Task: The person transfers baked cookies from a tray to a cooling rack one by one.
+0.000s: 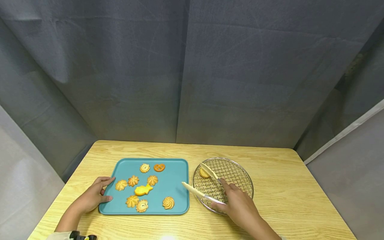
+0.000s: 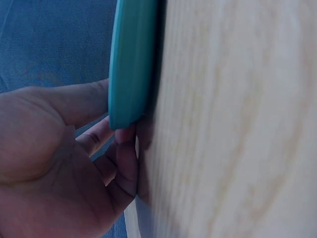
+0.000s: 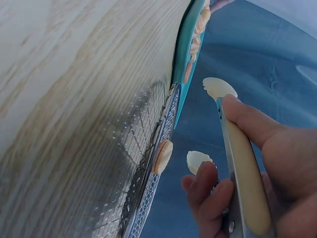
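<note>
A teal rectangular tray (image 1: pixel 177 171) lies on the table with several cookies on it, including a fish-shaped cookie (image 1: pixel 143 190), a pretzel (image 1: pixel 159 167) and a swirl cookie (image 1: pixel 168 202). My left hand (image 1: pixel 91 197) grips its left edge; in the left wrist view the fingers (image 2: pixel 126 168) curl at the tray's underside. My right hand (image 1: pixel 238 206) holds a pair of tongs (image 1: pixel 194 190) with cream tips spread apart and nothing between them. They hover over the round wire rack (image 1: pixel 234 170), where one round cookie (image 1: pixel 204 172) sits at the left side, partly behind a tong arm.
Both tray and rack rest on a light wooden table (image 1: pixel 279 186), the rack just right of the tray. Grey curtains (image 1: pixel 135 83) surround the table at the back and sides. The table's back edge runs behind both.
</note>
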`<action>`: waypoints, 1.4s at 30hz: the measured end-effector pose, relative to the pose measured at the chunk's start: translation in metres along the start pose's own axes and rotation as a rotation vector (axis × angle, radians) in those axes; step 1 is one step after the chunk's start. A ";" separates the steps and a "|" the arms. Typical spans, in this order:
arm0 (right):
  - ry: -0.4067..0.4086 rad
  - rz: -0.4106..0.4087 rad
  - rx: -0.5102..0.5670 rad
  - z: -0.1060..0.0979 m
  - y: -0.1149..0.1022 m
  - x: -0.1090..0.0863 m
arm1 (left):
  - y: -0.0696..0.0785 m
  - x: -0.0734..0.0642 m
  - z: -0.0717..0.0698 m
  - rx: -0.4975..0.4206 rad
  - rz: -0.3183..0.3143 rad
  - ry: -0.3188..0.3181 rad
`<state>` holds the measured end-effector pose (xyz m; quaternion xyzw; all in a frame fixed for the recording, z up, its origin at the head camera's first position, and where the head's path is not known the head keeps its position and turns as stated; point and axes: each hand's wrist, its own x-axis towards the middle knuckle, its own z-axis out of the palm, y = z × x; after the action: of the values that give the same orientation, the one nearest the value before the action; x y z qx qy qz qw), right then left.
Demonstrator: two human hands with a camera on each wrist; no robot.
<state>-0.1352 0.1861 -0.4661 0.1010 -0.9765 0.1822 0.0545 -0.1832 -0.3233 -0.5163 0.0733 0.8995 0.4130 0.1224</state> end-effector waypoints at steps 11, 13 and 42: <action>-0.023 0.027 0.020 0.000 -0.004 -0.003 | 0.001 0.000 0.000 -0.003 -0.004 -0.005; -0.029 0.031 0.025 0.000 -0.006 -0.003 | 0.001 0.000 0.000 -0.003 -0.003 -0.005; -0.055 -0.029 0.023 0.005 -0.021 -0.011 | -0.001 -0.001 0.001 0.000 0.012 0.010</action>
<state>-0.1208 0.1671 -0.4648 0.1207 -0.9739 0.1898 0.0289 -0.1824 -0.3236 -0.5175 0.0764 0.8997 0.4140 0.1152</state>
